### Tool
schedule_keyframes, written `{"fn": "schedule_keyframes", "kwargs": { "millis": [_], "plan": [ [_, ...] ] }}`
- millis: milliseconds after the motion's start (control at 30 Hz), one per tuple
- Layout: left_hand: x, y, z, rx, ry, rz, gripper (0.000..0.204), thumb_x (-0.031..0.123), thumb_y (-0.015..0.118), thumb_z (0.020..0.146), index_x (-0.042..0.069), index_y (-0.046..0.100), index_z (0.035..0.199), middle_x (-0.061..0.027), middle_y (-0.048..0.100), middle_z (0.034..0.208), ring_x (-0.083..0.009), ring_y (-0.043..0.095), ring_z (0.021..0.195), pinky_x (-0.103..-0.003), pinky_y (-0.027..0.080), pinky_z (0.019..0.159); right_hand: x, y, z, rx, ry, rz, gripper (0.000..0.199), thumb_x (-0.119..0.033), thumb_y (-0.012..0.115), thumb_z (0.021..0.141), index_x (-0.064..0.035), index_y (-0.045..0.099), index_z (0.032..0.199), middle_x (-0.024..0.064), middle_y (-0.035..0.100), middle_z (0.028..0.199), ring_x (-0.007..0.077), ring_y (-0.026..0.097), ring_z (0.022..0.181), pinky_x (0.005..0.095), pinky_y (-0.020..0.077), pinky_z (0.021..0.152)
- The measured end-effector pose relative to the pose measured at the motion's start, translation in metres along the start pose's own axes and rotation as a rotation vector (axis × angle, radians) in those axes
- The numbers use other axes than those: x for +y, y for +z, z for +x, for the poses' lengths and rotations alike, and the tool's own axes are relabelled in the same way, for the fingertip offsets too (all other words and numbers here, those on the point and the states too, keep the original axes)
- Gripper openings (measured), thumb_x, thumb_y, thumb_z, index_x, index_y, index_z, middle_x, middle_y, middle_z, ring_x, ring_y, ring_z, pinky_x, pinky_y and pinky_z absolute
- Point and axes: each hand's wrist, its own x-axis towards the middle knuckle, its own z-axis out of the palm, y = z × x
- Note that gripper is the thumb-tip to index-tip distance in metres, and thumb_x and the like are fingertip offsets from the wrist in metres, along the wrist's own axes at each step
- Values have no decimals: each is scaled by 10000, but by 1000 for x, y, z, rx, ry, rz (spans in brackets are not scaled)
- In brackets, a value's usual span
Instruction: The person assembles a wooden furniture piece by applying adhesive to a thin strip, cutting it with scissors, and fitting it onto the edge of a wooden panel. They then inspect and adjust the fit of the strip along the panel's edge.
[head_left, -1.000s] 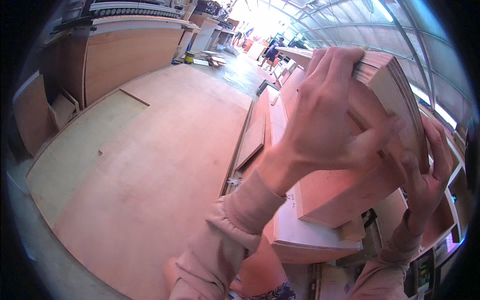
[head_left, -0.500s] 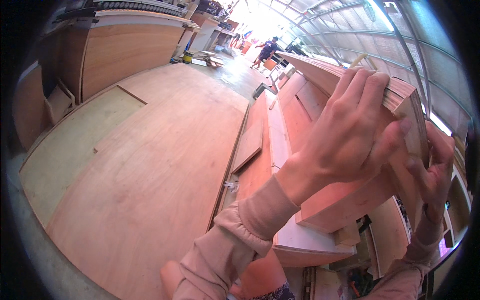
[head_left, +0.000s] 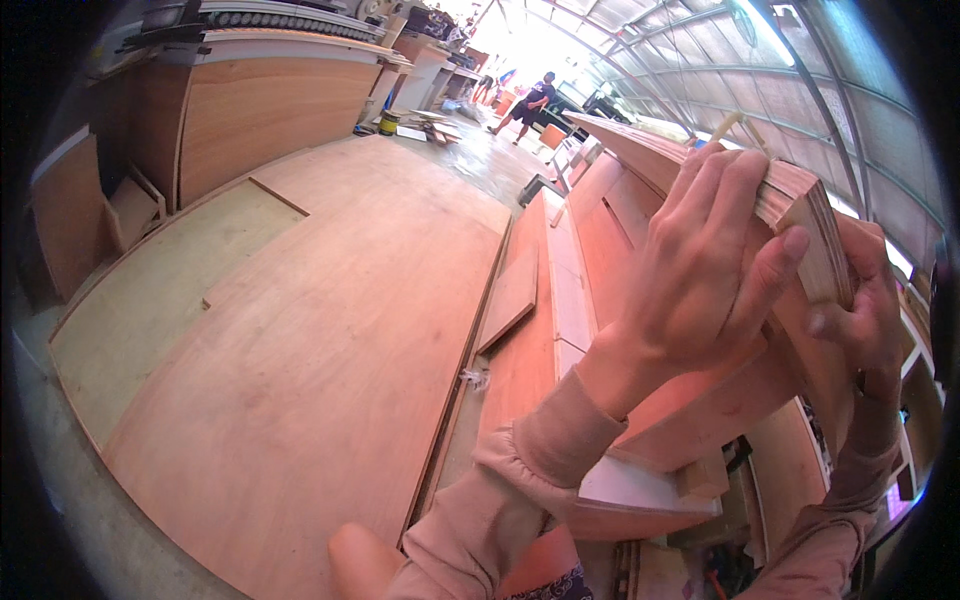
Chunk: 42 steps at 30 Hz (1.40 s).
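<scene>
A stack of long plywood strips (head_left: pixel 812 225) runs away from me at the right, its layered near end close to me. My left hand (head_left: pixel 695 250) is closed on the left side of the stack, fingers over its upper edge and thumb by the end. On the other side, my right hand (head_left: pixel 870 310) grips the same end, its fingers partly hidden behind the wood. Under the strips stands a reddish wooden box-like frame (head_left: pixel 700 415) with pale edges. A small loose board (head_left: pixel 510 300) leans against the panel left of it.
Large plywood sheets (head_left: pixel 300 380) cover the floor on my left. A wood-panelled workbench (head_left: pixel 275 110) stands behind them, with offcuts (head_left: pixel 130 205) at its side. Another person (head_left: pixel 527 105) walks far off in the aisle. Scrap boards (head_left: pixel 430 128) and a small can (head_left: pixel 389 122) lie beyond the sheets.
My view has shifted slightly, so the floor sheets sit a little lower and to the right. The near end of the stack is slightly lower; both hands keep hold. The distant person has moved.
</scene>
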Motion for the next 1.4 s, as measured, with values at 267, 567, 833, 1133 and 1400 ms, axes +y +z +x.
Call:
{"fn": "schedule_keyframes", "kwargs": {
  "millis": [267,567,833,1133,1400],
  "plan": [
    [8,8,-1,34,-96,-35,439,241,594,1076,-171,568,1224,-362,622,1128,-592,610,1056,-638,474,1053,-2,-1,13,51,-326,-407,930,-593,860,901,-2,535,1540,223,608,1436,332,597,1316,483,465,1117],
    [7,13,3,91,-74,64,439,288,615,1078,-132,603,1204,-329,653,1048,-524,632,914,-574,496,880,-7,20,-11,154,-158,-237,808,-512,631,1094,64,426,1622,292,541,1562,412,546,1453,532,385,1250],
    [18,5,7,10,-208,17,459,318,741,985,-111,630,1102,-277,622,1035,-477,612,992,-547,508,952,5,12,-8,130,-324,-445,703,-414,590,1124,78,444,1605,300,540,1571,417,543,1466,530,387,1254],
    [21,13,7,41,-281,112,294,203,747,1033,-58,704,1162,-155,737,934,-220,712,854,-351,568,747,3,-3,-26,-15,-181,-105,685,-524,672,1054,10,630,1481,176,681,1150,311,677,1034,416,525,935],
    [22,18,3,92,-362,44,365,267,773,1037,-64,695,1168,-171,750,942,-283,732,836,-363,573,766,59,1,-89,108,-126,-42,754,-499,844,912,-22,685,1474,128,696,1050,273,672,958,402,515,873]
  ]
}}
